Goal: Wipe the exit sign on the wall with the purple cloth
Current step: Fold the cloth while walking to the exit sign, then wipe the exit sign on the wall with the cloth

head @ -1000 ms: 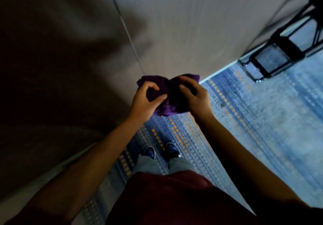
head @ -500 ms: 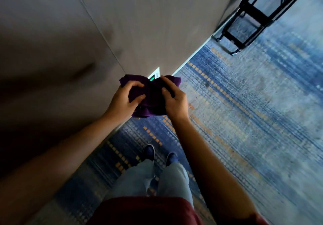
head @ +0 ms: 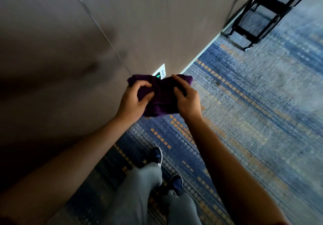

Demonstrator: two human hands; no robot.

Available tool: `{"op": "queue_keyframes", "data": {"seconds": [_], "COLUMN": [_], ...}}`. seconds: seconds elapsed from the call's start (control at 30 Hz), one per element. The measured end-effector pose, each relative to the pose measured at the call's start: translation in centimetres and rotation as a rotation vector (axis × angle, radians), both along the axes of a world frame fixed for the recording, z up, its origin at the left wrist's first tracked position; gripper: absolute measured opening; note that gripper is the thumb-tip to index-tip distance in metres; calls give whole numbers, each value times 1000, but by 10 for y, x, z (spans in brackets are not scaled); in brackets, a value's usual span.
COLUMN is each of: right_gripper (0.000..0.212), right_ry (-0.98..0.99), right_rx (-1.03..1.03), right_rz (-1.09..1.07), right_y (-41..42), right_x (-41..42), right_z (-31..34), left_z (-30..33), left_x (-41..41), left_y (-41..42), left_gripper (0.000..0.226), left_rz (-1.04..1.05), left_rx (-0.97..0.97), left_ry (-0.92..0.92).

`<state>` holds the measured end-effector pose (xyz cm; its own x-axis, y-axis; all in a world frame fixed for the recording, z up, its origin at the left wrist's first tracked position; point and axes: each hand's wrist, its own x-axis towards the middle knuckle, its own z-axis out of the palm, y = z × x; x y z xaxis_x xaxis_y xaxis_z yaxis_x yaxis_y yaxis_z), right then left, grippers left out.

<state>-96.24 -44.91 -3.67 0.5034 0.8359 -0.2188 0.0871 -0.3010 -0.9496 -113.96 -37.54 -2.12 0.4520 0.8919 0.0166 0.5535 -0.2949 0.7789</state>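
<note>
Head view showed both hands, left [head: 133, 100] and right [head: 187, 100], clamped on a bunched purple fabric cloth [head: 160, 93], the white-and-green wall exit sign [head: 160, 72] at its twelve o'clock.

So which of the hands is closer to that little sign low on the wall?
The right hand, by a little. Its fingertips on the purple cloth sit just below the exit sign; the left hand grips the cloth's other end, further left and lower.
</note>
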Motion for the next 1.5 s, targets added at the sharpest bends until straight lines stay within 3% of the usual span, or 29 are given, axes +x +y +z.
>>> {"op": "queue_keyframes", "data": {"seconds": [0.3,0.67,1.03,1.3,1.5], "right_gripper": [41,38,33,32,33], "right_ry": [-10,13,-33,-35,33], "right_rx": [108,196,319,324,280], "right_rz": [48,13,-19,-66,-119], "right_y": [33,82,115,138,155], "right_x": [7,9,29,25,10], "right_z": [-80,-204,-343,-389,-396], "left_z": [-62,-182,-301,-354,-353], "left_x": [2,15,42,36,38], "left_y": [24,82,112,120,123], "left_gripper": [21,25,22,23,23], "left_rz": [-1,-40,-105,-18,-10], "left_rx": [61,100,304,357,383], "left_ry": [33,95,80,44,7]}}
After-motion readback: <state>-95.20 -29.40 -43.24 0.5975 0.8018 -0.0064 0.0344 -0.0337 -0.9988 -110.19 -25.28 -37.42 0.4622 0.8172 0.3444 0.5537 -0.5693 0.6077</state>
